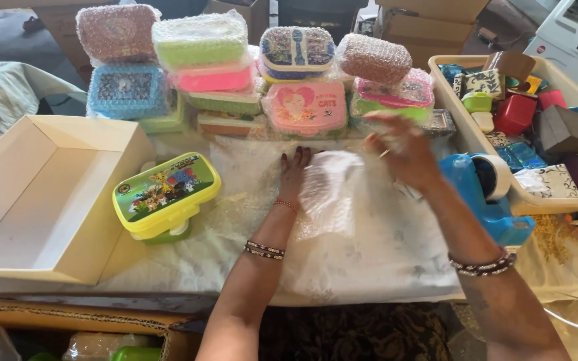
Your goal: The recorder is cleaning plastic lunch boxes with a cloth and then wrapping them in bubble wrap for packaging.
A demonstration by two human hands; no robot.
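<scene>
1. Bubble wrap sheet (326,194) spread at mid-table over the white cloth (369,261), part lifted and bunched between both hands.
2. Left hand (294,168) pressed flat on the wrap, fingers extended, gripping nothing.
3. Right hand (399,150) raised above the wrap's right edge, motion-blurred; grip state cannot be told.
4. Risk, as judged: wrap liable to slip or crease if pinned on one side only; blue tape dispenser (486,197) close to right forearm, liable to be knocked.
5. Left: open white cardboard box (8,200); beside it, unwrapped yellow lunch box (166,194) with cartoon-animal lid.
6. Rear: stacked bubble-wrapped lunch boxes (235,73), blue, green, pink.
7. Right: cream tray (463,127) of small coloured boxes.
</scene>
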